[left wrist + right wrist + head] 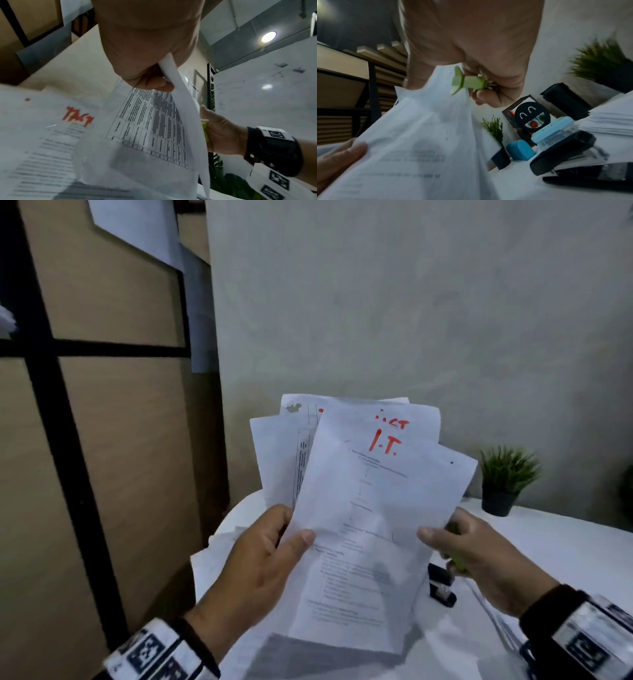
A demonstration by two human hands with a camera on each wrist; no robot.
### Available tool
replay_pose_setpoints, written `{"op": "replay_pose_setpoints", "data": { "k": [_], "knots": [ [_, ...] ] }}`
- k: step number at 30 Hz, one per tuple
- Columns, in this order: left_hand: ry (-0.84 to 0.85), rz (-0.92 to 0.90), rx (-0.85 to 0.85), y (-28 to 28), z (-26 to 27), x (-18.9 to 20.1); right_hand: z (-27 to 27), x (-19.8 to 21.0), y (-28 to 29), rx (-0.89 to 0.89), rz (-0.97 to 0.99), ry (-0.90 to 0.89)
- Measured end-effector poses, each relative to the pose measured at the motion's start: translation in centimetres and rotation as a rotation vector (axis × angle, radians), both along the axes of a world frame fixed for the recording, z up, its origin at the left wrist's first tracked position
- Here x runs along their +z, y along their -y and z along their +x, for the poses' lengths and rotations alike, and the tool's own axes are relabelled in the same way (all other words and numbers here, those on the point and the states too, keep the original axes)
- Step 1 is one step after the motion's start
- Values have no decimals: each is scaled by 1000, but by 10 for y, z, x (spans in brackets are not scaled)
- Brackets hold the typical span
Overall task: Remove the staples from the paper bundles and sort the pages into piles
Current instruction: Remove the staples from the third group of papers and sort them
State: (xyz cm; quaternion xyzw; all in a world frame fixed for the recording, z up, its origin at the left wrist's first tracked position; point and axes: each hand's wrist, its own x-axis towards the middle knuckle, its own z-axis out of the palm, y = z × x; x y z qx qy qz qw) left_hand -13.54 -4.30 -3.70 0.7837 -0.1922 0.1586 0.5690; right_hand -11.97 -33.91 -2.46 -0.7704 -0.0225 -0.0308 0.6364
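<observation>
I hold a fanned bundle of printed pages (376, 508) upright over the white table (565, 549). My left hand (291, 529) pinches the lower left edge, thumb on the front page. The same grip shows in the left wrist view, where the fingers (159, 82) clamp a page printed with a table (150, 121). A page further back bears red marker writing (387, 440). My right hand (442, 537) pinches the front page's right edge and keeps a green staple remover (467, 82) curled in its fingers.
A black stapler (442, 585) lies on the table under my right hand. Beside it are a blue-lidded clear box (553, 131) and a paper stack (611, 119). A potted plant (503, 481) stands by the wall. Wooden shelving (102, 405) rises at the left. More pages (51, 128) lie below.
</observation>
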Motion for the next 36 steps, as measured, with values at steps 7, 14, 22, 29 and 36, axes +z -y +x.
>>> {"op": "replay_pose_setpoints", "data": {
  "k": [7,14,22,29,36],
  "knots": [
    [42,37,220,-12,16,5,6,10,-3,-104,60,118],
    [-34,-4,452,-49,30,9,1,44,20,-33,-89,159],
    [-96,273,-32,-26,14,97,-12,113,8,90,-642,227],
    [-427,-186,-64,-22,19,65,-6,139,2,-353,-744,474],
    [-469,-583,36,-19,17,35,-42,80,-53,-29,-590,271]
  ]
}}
